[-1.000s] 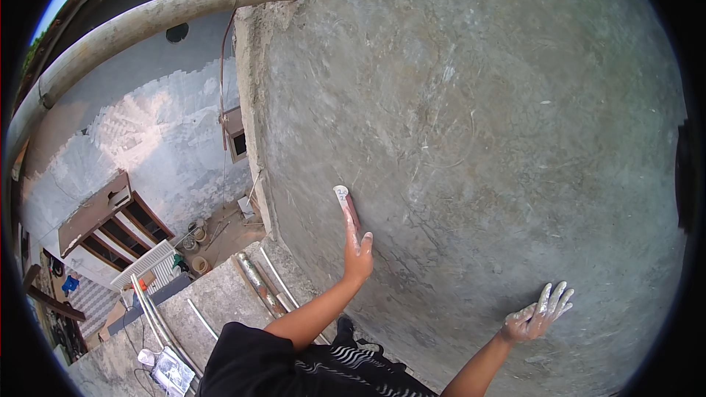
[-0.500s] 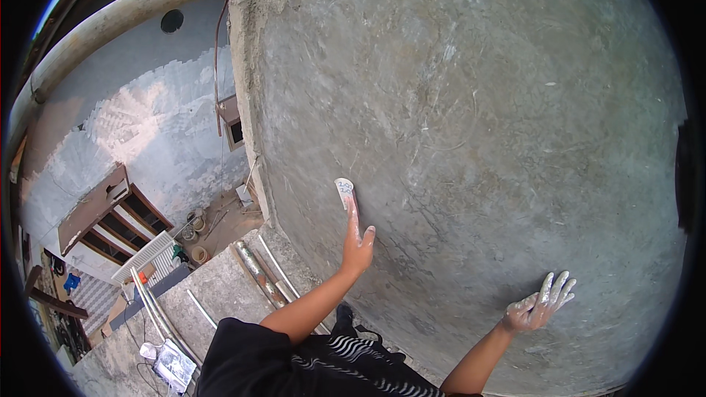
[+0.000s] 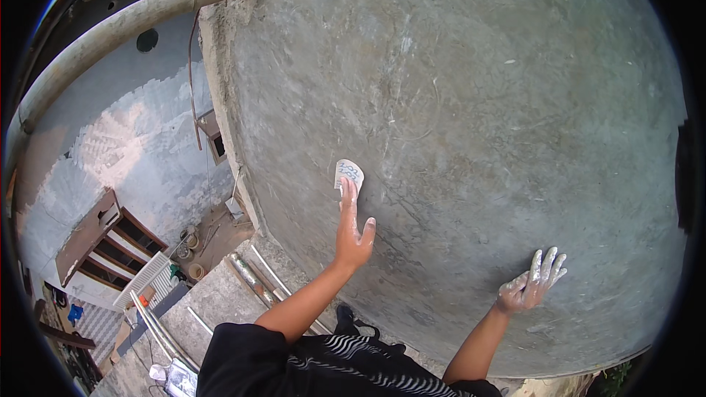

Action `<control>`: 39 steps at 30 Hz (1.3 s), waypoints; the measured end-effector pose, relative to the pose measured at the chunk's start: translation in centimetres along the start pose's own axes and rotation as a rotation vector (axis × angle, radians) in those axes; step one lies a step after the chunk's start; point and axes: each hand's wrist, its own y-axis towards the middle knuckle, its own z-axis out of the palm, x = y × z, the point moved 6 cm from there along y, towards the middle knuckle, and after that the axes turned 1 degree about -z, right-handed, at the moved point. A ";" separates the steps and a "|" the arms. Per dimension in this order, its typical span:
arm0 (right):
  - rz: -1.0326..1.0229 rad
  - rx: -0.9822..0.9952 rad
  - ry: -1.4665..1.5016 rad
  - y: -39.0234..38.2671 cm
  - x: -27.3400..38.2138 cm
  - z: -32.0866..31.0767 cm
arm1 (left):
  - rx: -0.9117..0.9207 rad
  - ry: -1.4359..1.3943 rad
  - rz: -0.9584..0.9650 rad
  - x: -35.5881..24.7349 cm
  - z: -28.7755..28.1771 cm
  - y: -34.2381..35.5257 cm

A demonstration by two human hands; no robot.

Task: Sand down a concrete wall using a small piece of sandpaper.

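With the fingers of my left hand (image 3: 354,239) I press a whitish sheet of sandpaper (image 3: 348,172) with blue print on its back against a grey cement wall (image 3: 441,162). The fingers lie along the sheet's lower part and the thumb stands apart. Its upper end sticks out past my fingertips, and the face toward the wall is hidden. My right hand (image 3: 531,284), coated in white powder, is farther right and lower, with its fingers spread at the wall. Nothing is in it; whether the palm touches the surface I cannot tell.
A thick pale pipe (image 3: 140,26) juts from the wall's upper left edge. Below left is a concrete ledge (image 3: 213,301) bearing metal poles (image 3: 250,276), thin pipes and a white device with cables. Beyond it the ground drops to a lower yard with a patchy painted wall (image 3: 125,132).
The view has shifted, so the wall appears farther left and higher. My left hand has slid rightward over the wall, and more of the sandpaper's face shows. My right hand stays spread at the wall.
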 end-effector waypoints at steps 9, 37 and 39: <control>0.169 0.058 0.135 0.9 0.6 -1.7 | 0.371 0.303 0.515 -12.6 6.2 1.4; 0.177 0.147 -0.098 0.0 0.1 -2.3 | 0.553 0.110 1.153 -23.8 10.6 1.1; 0.237 0.090 -0.057 0.2 0.0 -2.6 | 0.500 0.042 1.235 -23.9 10.2 0.3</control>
